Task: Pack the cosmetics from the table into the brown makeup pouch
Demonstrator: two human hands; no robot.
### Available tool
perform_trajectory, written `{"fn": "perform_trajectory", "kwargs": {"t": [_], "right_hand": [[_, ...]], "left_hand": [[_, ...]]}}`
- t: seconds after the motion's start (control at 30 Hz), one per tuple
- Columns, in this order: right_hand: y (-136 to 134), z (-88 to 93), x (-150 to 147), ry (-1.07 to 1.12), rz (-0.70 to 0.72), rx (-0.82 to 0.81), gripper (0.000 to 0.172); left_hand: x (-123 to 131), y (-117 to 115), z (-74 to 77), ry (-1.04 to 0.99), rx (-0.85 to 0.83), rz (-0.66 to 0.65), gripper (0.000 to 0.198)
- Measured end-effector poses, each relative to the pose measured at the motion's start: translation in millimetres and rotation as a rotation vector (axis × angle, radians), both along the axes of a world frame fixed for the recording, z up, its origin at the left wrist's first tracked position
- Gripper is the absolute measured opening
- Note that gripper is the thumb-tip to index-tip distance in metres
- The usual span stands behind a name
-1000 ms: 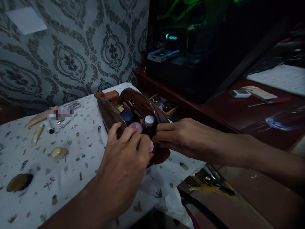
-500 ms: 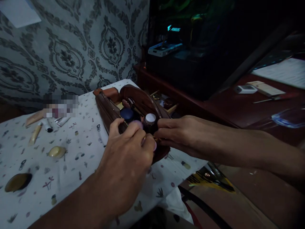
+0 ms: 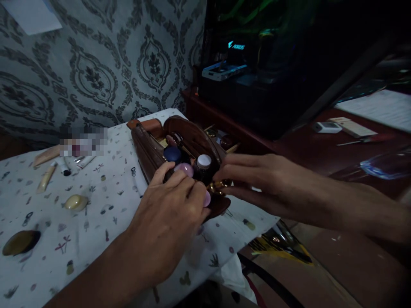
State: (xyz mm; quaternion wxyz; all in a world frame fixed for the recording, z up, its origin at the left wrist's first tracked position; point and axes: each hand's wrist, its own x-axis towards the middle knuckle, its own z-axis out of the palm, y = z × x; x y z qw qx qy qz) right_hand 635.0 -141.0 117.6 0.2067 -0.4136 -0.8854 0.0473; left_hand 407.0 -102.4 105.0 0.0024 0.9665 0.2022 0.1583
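Left hand (image 3: 170, 209) curled over near end of open brown pouch (image 3: 149, 147), gripping it. Right hand (image 3: 257, 182) just beside, fingers stretched, perhaps pinching gold zip pull (image 3: 218, 186); too dim to tell. Jars (image 3: 204, 161) inside, ahead of left fingers.

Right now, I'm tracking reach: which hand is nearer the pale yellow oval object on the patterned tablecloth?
Left. The left hand is on the open brown leather pouch, right of the pale yellow oval object; the right hand lies beyond it, at the pouch's other side.

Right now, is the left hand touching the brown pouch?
Touching. Head view: left hand grips brown pouch, thumb on its near wall, fingers over its open rim.
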Motion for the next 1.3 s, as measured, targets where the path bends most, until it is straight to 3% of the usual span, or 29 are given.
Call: {"fn": "perform_trajectory", "kwargs": {"t": [0.2,0.37,0.47,0.57,0.63,0.73,0.83,0.9,1.07,1.3], "right_hand": [[-15.1,27.5,-0.1,0.271,-0.220,0.080,0.016],[-18.0,24.9,-14.5,0.715,-0.323,-0.027,0.012],[-13.6,17.6,-17.8,0.821,-0.318,-0.088,0.012],[-6.9,5.2,-13.2,0.692,-0.298,-0.048,0.023],[-1.9,-5.1,-9.2,0.499,-0.288,0.091,0.028],[5.3,-18.2,-6.2,0.176,-0.181,0.282,0.016],[10.6,-24.2,-5.4,-0.061,-0.039,0.286,0.020],[12.2,-24.3,-3.9,-0.162,-0.021,0.277,0.021],[10.1,-20.1,3.6,-0.288,-0.078,0.306,0.016],[8.1,-24.9,9.4,-0.270,-0.062,0.305,0.020]], "left_hand": [[4.5,3.0,12.4,-0.094,-0.185,0.097,0.033],[7.7,13.7,21.9,-0.235,-0.453,0.106,0.026],[3.0,20.5,25.7,-0.424,-0.576,0.100,0.021],[-8.0,26.0,34.5,-0.538,-0.552,0.121,0.016],[-16.3,27.8,43.0,-0.517,-0.454,0.144,0.013],[-23.4,27.0,52.4,-0.377,-0.300,0.157,0.013],[-20.4,23.5,51.7,-0.214,-0.214,0.157,0.017],[-14.1,21.2,46.9,-0.137,-0.175,0.124,0.018],[3.9,17.1,37.5,-0.042,-0.132,0.057,0.013],[22.7,11.0,34.4,0.074,-0.031,0.005,0.005]]}}
